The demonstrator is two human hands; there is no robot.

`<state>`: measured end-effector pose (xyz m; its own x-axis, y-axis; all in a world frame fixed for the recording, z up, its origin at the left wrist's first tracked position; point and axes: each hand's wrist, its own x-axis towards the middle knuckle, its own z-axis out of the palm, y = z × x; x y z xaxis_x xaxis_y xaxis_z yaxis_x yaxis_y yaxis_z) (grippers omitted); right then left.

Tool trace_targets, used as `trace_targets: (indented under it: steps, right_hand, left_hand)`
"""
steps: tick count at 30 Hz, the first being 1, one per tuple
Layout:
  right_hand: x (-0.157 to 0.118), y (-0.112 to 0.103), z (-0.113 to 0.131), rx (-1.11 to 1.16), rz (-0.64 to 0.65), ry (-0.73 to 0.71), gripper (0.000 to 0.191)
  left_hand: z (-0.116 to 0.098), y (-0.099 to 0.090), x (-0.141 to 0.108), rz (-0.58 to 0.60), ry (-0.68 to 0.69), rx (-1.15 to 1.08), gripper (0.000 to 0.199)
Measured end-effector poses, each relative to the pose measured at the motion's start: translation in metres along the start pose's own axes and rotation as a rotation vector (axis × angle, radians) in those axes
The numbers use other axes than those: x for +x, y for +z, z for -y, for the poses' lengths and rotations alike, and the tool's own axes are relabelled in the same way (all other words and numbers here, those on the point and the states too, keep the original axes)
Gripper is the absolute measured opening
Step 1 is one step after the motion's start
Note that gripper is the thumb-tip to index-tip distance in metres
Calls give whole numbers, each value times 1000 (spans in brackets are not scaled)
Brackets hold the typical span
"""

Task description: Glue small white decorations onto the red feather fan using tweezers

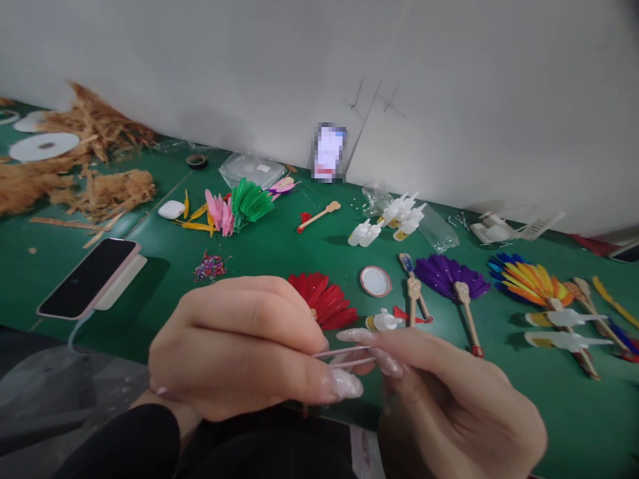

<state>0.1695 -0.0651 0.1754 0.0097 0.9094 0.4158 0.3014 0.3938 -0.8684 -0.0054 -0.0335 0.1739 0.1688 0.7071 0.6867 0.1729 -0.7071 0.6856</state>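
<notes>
Left hand [239, 346], right hand [454, 392]: each pinching thin pink strips [344, 351], apparently for steadiness; red feathers [327, 303] just beyond, seemingly for easy reach.

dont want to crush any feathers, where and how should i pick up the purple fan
Probably by the middle of its wooden handle, from the near side: it is slim and bare and points toward you, while the purple feathers spread out at the far end.

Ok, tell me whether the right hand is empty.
No, the fingers of the right hand pinch a slender pale item that reaches across to the left hand.
</notes>
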Motion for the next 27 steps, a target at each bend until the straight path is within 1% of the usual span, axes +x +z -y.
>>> trace_targets:
  steps: [2,4,6,8,12,15,17,19,22,25,27]
  right_hand:
    - [-1,3,0,-40,-28,-11,25]
    - [-1,5,-2,-79,-46,-38,22]
    - [-1,7,-4,-99,-54,-74,21]
    - [1,6,-6,-124,-55,-104,22]
    - [-1,1,-9,-243,27,-154,24]
    - [-4,0,-10,-318,-6,-125,23]
    - [-6,1,-9,-343,-33,-103,22]
    - [-6,3,-8,-330,-30,-105,23]
    - [-7,6,-7,-300,-48,-103,26]
    - [-7,8,-8,-300,-86,-87,27]
    - [-7,9,-9,-282,-91,-95,27]
  left_hand:
    - [4,-1,-5,15,1,3,23]
    - [5,-4,-7,92,7,9,20]
    - [5,-7,-6,137,11,15,17]
    - [5,-9,-4,141,23,26,16]
    - [6,-9,-4,138,64,63,15]
    - [9,-8,-5,160,83,88,14]
    - [12,-8,-6,155,104,100,14]
    - [15,-9,-5,149,133,108,15]
    - [18,-10,-4,188,167,119,19]
    - [20,-12,-3,228,174,118,22]
    - [20,-13,-3,231,172,110,21]
